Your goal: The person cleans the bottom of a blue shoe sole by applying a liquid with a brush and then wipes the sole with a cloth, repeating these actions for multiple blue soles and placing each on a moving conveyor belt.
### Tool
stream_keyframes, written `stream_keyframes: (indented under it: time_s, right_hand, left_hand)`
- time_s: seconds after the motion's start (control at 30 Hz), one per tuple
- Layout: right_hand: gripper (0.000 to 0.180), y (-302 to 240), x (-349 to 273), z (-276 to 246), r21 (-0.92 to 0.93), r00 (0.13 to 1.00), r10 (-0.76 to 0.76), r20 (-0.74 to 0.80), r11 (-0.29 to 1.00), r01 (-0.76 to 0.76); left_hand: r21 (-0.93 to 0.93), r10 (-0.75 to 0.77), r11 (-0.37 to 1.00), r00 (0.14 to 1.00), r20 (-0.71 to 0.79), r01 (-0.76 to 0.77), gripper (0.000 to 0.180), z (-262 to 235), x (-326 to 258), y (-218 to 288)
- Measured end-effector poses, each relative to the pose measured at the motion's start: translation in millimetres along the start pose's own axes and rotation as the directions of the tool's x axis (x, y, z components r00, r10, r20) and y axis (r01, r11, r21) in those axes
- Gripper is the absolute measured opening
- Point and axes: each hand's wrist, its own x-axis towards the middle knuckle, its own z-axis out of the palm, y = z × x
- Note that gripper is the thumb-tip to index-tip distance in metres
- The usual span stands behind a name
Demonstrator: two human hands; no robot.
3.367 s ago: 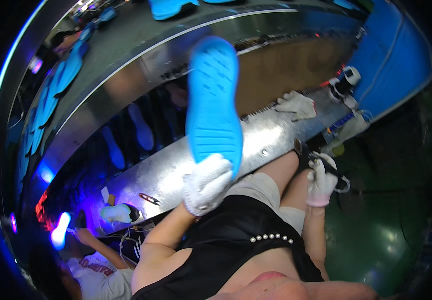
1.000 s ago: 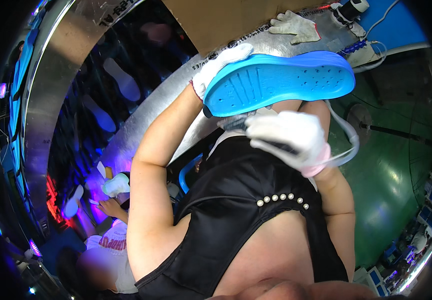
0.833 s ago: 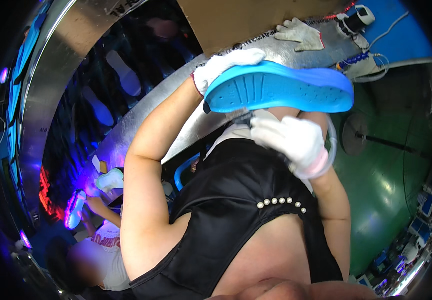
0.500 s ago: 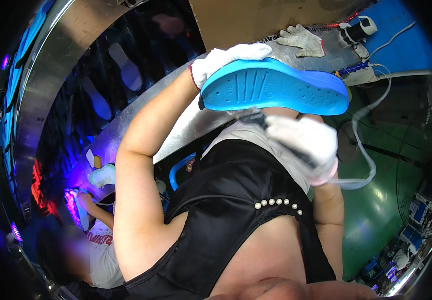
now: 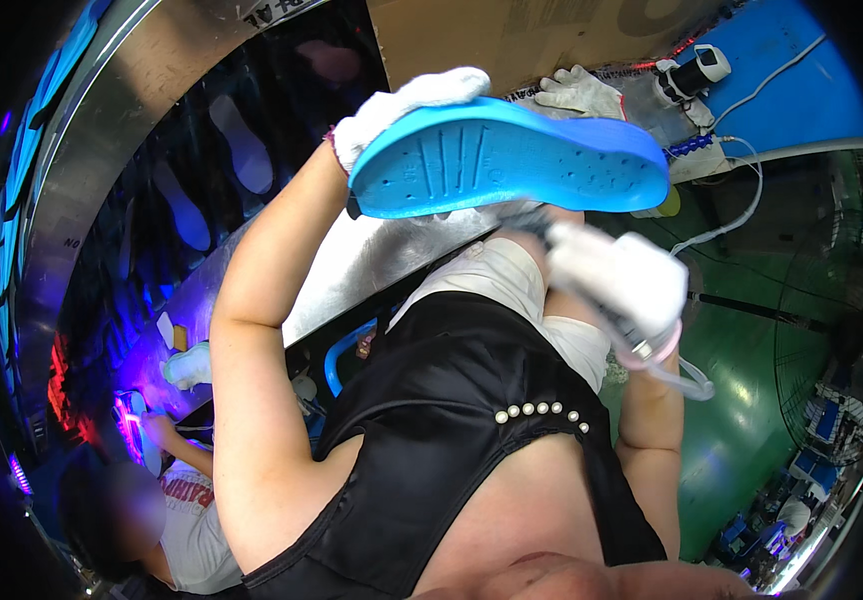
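My left hand, in a white glove, is closed on the far left edge of a bright blue shoe sole. The sole is tilted up, showing grooves at one end and small holes at the other. Below it, my right hand, also white-gloved, is closed on a dark-tipped tool that is smeared by motion. The tip points at the sole's lower edge; whether they touch I cannot tell. A clear hose hangs by the right wrist.
A metal bench lies beneath the sole. Behind are a loose white glove, a cardboard sheet and a black-and-white device. Pale insoles lie on a dark conveyor to the left. A co-worker sits lower left, a hand near a lit sole.
The sole and my left hand have shifted left and slightly up. My right hand has moved slightly right and down with the tool. The hose hangs in a shorter loop.
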Motion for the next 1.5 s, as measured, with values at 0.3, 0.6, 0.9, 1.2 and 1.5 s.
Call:
stream_keyframes:
  time_s: [0.3,0.6,0.9,1.2,1.5]
  right_hand:
    - [0.021,-2,15,19,0.562,0.871,0.465,-0.158,0.768,-0.308]
    - [0.032,2,26,46,0.114,0.931,0.069,-0.36,0.993,-0.03]
    - [0.023,-11,-2,34,0.718,0.753,0.494,-0.434,0.695,-0.042]
    - [0.029,11,-25,45,0.874,0.566,0.805,-0.178,0.393,-0.285]
    - [0.015,14,-20,60,0.91,0.486,0.874,-0.006,0.207,-0.36]
  left_hand:
    - [-0.897,0.057,0.36,0.953,0.296,0.257,0.084,69,-9,-9]
    - [-0.918,-0.006,0.377,0.99,-0.138,-0.126,0.076,105,-16,-3]
    - [-0.782,0.527,0.447,0.834,-0.161,-0.434,0.095,0,-36,145]
    - [0.291,0.458,0.873,0.862,-0.217,-0.39,0.041,-20,-57,188]
    - [0.393,0.462,-0.492,0.615,-0.639,0.777,0.028,-211,-154,252]
